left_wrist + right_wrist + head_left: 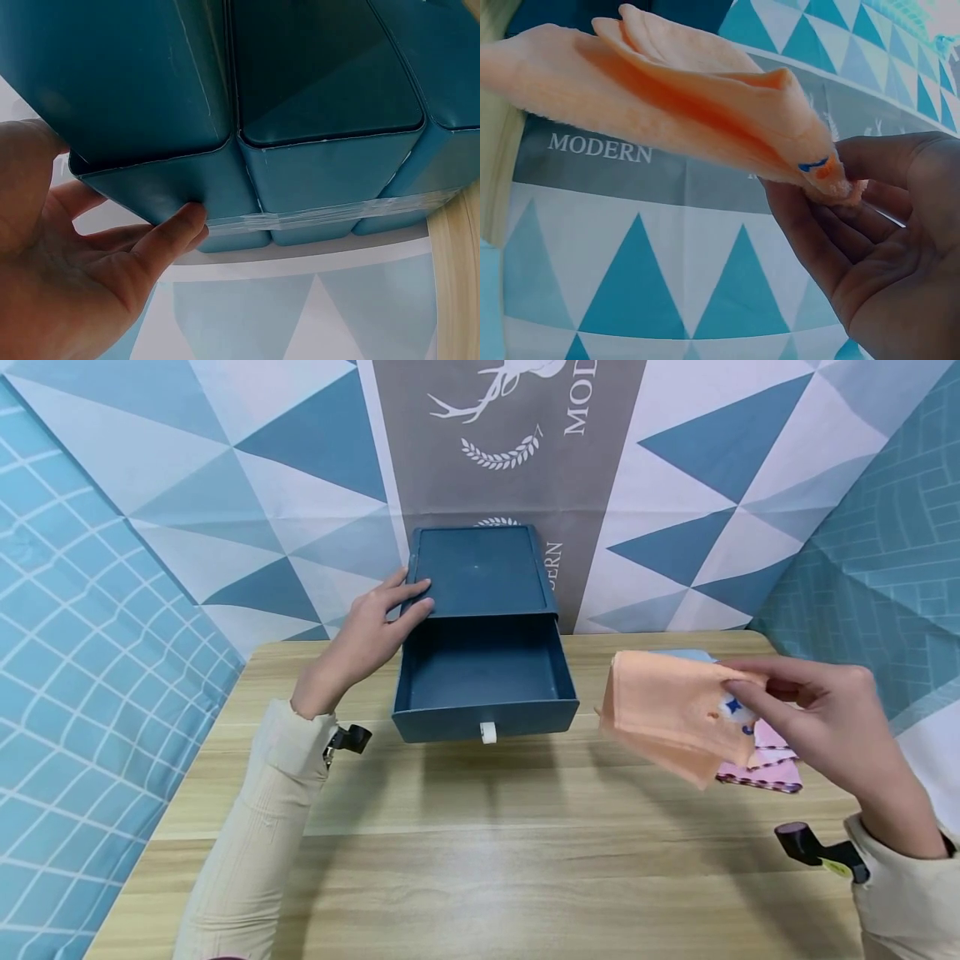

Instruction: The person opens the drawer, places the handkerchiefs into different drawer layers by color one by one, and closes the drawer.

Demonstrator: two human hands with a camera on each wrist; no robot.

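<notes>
A dark blue drawer box (480, 568) stands at the back of the table with its drawer (442, 722) pulled out, showing a bare inside. My left hand (367, 631) rests on the box's left edge, its fingers (176, 232) fairly straight against the side in the left wrist view. My right hand (840, 718) pinches a folded orange towel (663, 706) by its right end. The towel hangs above the table, right of the drawer, with a small blue and white motif near my fingers. In the right wrist view the towel (697, 97) sticks out sideways in loose layers.
Beneath my right hand lie folded pink cloths (776, 772) with dark checked edges, and a light blue cloth (686, 654) shows behind the towel. A white tab (488, 732) marks the drawer front. Patterned sheeting (315, 443) stands behind the wooden table (480, 877).
</notes>
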